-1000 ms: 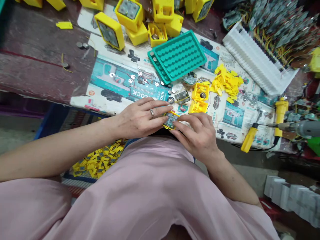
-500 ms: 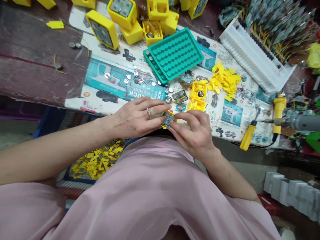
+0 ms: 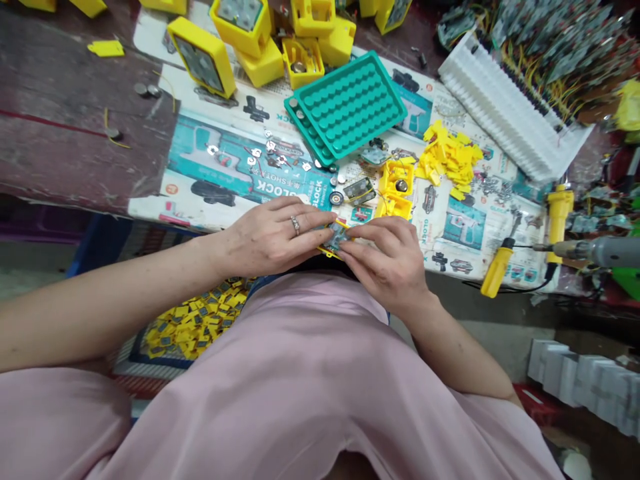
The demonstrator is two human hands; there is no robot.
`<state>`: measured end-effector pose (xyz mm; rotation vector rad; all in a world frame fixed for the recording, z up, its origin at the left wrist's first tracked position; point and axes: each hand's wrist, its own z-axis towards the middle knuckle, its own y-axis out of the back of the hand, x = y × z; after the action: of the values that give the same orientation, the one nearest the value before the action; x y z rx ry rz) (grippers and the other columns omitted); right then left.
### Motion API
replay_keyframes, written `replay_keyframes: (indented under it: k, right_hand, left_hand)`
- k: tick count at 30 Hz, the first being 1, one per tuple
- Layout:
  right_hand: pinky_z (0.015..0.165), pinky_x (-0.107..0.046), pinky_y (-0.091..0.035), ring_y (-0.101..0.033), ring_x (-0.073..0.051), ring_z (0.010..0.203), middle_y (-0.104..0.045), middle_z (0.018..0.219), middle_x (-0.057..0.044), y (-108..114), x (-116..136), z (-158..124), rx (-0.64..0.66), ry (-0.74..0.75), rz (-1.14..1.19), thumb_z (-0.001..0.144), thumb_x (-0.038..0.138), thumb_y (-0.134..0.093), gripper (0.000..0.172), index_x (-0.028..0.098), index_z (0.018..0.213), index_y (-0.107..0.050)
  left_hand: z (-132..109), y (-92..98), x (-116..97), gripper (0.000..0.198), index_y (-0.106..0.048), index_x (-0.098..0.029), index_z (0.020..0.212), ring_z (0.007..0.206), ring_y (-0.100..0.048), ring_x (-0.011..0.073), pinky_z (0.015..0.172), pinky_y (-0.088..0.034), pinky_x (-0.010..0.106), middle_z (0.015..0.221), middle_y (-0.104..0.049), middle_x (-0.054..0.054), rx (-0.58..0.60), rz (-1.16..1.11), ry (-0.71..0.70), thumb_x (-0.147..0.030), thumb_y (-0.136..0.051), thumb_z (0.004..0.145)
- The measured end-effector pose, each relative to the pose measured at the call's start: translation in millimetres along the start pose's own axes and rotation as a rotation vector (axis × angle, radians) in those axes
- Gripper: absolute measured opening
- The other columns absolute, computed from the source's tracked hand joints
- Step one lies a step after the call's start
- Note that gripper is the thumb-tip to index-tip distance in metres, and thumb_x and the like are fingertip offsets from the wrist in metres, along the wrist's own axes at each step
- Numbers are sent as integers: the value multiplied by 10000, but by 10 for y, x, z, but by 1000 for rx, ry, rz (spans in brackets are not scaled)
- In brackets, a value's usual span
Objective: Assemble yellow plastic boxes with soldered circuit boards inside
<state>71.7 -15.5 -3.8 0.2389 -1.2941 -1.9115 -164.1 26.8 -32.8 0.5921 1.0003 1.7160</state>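
Note:
My left hand (image 3: 273, 237), with a ring on one finger, and my right hand (image 3: 387, 257) meet at the table's near edge. Together they pinch a small yellow part with a grey circuit board (image 3: 336, 235) set in it; my fingers hide most of it. Just beyond my fingers lie two open yellow housings (image 3: 399, 188), a loose small circuit board (image 3: 359, 190) and a round button cell (image 3: 335, 198). A teal tray (image 3: 350, 107) with rows of round bumps sits further back.
Yellow box housings (image 3: 203, 47) are piled at the back. A heap of small yellow clips (image 3: 450, 160) lies right of the tray. A white slotted rack (image 3: 505, 110), yellow-handled tools (image 3: 497, 270) and a grey driver (image 3: 600, 252) are at right. A bin of yellow parts (image 3: 195, 323) sits below the table.
My right-hand fingers have slid left over the yellow part, covering more of the board. The view has drifted slightly; my left hand holds its place.

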Motion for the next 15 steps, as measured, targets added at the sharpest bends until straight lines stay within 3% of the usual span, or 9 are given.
replay_keyframes:
  k: [4,7,12,15]
  right_hand:
    - [972,-389,-448,-620,-196,1016,-762,993,11,53,41,26,13,35,-126,874,235,-719,56,246,919,-688]
    - [995,-387,-436,-626,-191,1026,-768,1002,18,66,43,51,29,45,-159,873,232,-721,45,243,905,-691]
    - [1008,-369,-415,-638,-154,949,-770,954,49,77,-6,86,79,74,-110,906,251,-689,24,243,883,-690]
    - [1038,-393,-380,-620,-158,966,-760,933,52,103,-18,113,120,61,-142,931,264,-654,72,254,873,-695]
  left_hand:
    - [10,21,4,183,-648,-132,1076,1126,-679,247,892,-579,366,1200,-729,109,-23,56,-45,-204,-643,908]
    - [24,34,17,134,-663,-158,1044,1080,-697,214,890,-579,344,1177,-744,70,11,52,-68,-212,-607,935]
    - [25,43,17,116,-685,-234,990,1209,-650,211,993,-545,374,1240,-725,19,153,-101,64,-236,-578,948]
    - [11,37,13,112,-676,-235,1002,1321,-576,235,1040,-526,403,1332,-676,31,131,-79,76,-222,-589,933]
